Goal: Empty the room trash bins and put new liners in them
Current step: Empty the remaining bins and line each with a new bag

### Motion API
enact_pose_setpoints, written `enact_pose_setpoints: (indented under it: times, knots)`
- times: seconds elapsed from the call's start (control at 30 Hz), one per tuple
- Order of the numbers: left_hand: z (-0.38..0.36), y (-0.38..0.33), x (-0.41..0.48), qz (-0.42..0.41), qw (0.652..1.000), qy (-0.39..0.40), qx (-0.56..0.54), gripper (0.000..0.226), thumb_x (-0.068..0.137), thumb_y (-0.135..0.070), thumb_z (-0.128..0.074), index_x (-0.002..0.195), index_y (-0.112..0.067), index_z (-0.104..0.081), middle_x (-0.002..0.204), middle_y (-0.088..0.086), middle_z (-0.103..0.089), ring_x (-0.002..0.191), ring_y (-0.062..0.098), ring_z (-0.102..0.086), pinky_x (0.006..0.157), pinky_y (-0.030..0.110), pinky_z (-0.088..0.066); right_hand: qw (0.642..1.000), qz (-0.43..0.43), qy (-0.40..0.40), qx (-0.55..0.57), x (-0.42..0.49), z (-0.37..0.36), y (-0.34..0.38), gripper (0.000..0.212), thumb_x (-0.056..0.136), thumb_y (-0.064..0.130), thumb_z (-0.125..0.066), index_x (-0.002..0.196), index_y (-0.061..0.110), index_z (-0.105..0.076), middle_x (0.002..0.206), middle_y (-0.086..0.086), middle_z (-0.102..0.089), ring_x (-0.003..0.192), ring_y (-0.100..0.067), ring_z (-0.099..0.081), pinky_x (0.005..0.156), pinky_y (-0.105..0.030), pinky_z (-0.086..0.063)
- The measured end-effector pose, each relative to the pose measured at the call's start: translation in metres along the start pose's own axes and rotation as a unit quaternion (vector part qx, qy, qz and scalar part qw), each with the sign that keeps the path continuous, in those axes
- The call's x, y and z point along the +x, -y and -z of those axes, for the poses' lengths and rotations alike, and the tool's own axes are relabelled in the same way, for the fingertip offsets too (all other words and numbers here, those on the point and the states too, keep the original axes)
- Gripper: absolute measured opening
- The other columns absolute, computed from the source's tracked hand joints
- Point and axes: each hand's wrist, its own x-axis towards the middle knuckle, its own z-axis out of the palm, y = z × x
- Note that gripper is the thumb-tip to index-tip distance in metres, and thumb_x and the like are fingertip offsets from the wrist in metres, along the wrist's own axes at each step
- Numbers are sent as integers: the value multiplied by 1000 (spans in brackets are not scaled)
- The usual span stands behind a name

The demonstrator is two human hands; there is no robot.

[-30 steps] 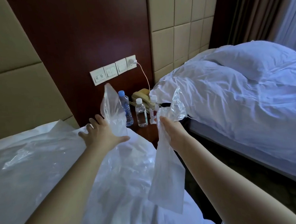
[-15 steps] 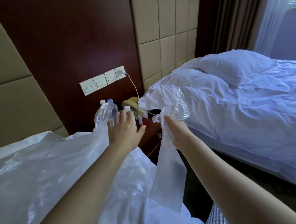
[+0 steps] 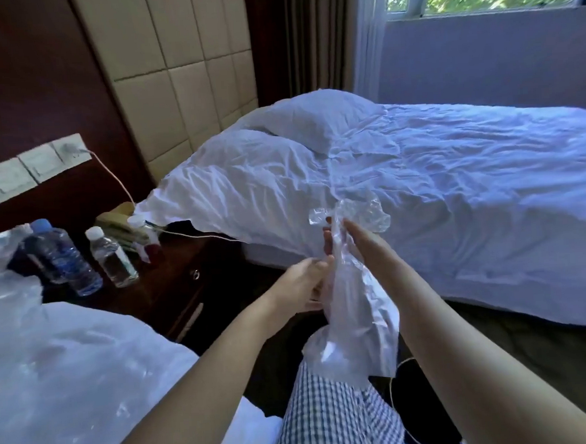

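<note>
Head view: left hand [image 3: 304, 284] and right hand [image 3: 367, 248] both grip empty clear liner [image 3: 357, 320].

"What colour is the liner [image 3: 354, 300]?"
"Clear, see-through. The trousers [image 3: 331, 422] under it are blue-and-white check."
"The far bed [image 3: 437, 185]?"
"White linen, tinged blue. Behind it are tan headboard squares [image 3: 186, 74]; to the left is a dark red-brown wall panel [image 3: 29, 83]."
"And the bottles?"
"The left bottle [image 3: 60, 260] has a blue cap and the right bottle [image 3: 114, 260] a white one. The desk [image 3: 181, 273] is dark brown."

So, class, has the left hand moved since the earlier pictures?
Yes: the left hand has moved right, away from the water bottles, to the clear liner.
</note>
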Motion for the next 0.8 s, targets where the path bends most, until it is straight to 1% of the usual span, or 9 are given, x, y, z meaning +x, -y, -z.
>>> enact_pose_setpoints:
  times: [0.1, 0.17, 0.2, 0.27, 0.33, 0.47, 0.57, 0.7, 0.8]
  knots:
    - [-32, 18, 20, 11, 997, 71, -9, 52, 71, -45, -71, 97, 0, -67, 90, 16, -66, 76, 23, -63, 71, 30, -50, 997, 0, 11, -70, -6, 50, 13, 34, 96, 43, -48, 110, 14, -56, 97, 2, -64, 74, -2, -62, 65, -12, -48]
    - [-53, 27, 33, 16, 994, 102, -41, 50, 77, -33, -72, 103, 9, -65, 100, 22, -67, 87, 29, -64, 81, 37, -50, 999, 18, -7, -49, -7, 86, 14, 60, 68, 50, -79, 103, 4, -61, 87, -8, -70, 67, -12, -69, 60, -23, -55]
    - [-65, 28, 38, 15, 993, 101, -53, 44, 82, -29, -70, 104, 8, -65, 98, 20, -68, 86, 27, -65, 81, 36, -51, 999, 10, -31, -27, -9, 102, 16, 67, 66, 48, -81, 107, -1, -61, 86, -13, -69, 70, -20, -69, 63, -30, -57]
    - [-87, 31, 52, 12, 996, 62, -69, 21, 91, -21, -59, 95, -2, -68, 83, 9, -72, 74, 18, -68, 71, 29, -54, 993, 2, -112, -22, -11, 142, 19, 51, 90, 37, -62, 120, -3, -55, 92, -17, -65, 77, -27, -65, 72, -36, -54]
    - [-105, 32, 65, 31, 995, 20, -91, 17, 94, -15, -52, 87, -7, -65, 65, 2, -68, 58, 15, -64, 60, 29, -53, 988, -22, -151, -37, -14, 179, 17, 43, 93, 35, -57, 118, -1, -57, 88, -16, -58, 75, -28, -61, 71, -36, -52]
    - [-131, 38, 82, 72, 991, -56, -95, 18, 95, -15, -55, 88, -5, -68, 71, 7, -70, 68, 23, -65, 74, 37, -53, 971, -42, -189, -143, -40, 215, 8, 19, 94, 27, -57, 101, 10, -56, 91, -6, -53, 78, -19, -56, 72, -32, -51]
    - [-148, 39, 85, 88, 985, -107, -99, 21, 96, -15, -53, 78, -9, -62, 68, 5, -63, 60, 18, -59, 58, 27, -49, 932, 61, -217, -283, -62, 211, -7, 30, 93, 18, -58, 121, 9, -53, 108, -4, -54, 99, -19, -55, 89, -34, -46]
    - [-162, 43, 87, 134, 970, -109, -174, 16, 99, -12, -46, 99, -4, -59, 82, 10, -62, 66, 21, -60, 43, 20, -48, 926, 143, -56, -346, -92, 190, -28, 22, 90, 20, -63, 112, 18, -59, 112, 3, -63, 105, -11, -59, 87, -19, -47]
    - [-164, 46, 88, 163, 961, -111, -194, 19, 97, -9, -43, 104, 1, -57, 90, 17, -61, 76, 28, -63, 61, 33, -54, 891, 158, 25, -425, -103, 179, -42, 40, 81, 35, -72, 117, 27, -56, 118, 12, -59, 107, -1, -55, 89, -16, -46]
